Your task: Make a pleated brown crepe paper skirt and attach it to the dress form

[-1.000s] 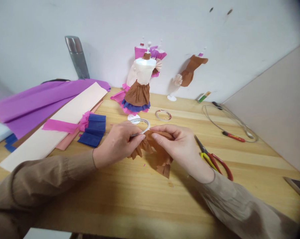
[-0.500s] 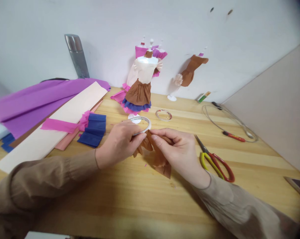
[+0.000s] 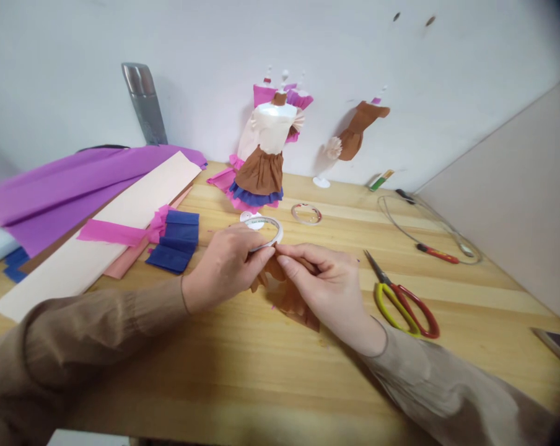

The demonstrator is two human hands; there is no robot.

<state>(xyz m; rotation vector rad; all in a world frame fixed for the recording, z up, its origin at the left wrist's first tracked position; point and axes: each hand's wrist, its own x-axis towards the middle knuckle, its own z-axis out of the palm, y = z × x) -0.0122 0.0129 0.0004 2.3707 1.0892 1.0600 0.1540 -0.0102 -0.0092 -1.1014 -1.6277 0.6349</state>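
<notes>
My left hand is closed round a white roll of tape, whose ring sticks out beyond the fingers. Its thumb also presses the gathered edge of a strip of brown crepe paper. Thumb and forefinger of my right hand pinch the same edge, almost touching the left thumb. Below the hands, the paper hangs in ruffled folds, partly covered by the right fingers. Behind the tape roll stands a small white dress form wearing a cream top and layered brown, blue and pink skirts.
Scissors lie beside my right wrist. Purple crepe paper, a cream sheet and a blue ruffled piece cover the left side. Farther back are another tape roll, a brown-dressed form and a cable.
My right fingertips have shifted slightly left, closer to the left thumb, along the pinched edge of the brown paper. Less of that edge shows between the hands.
</notes>
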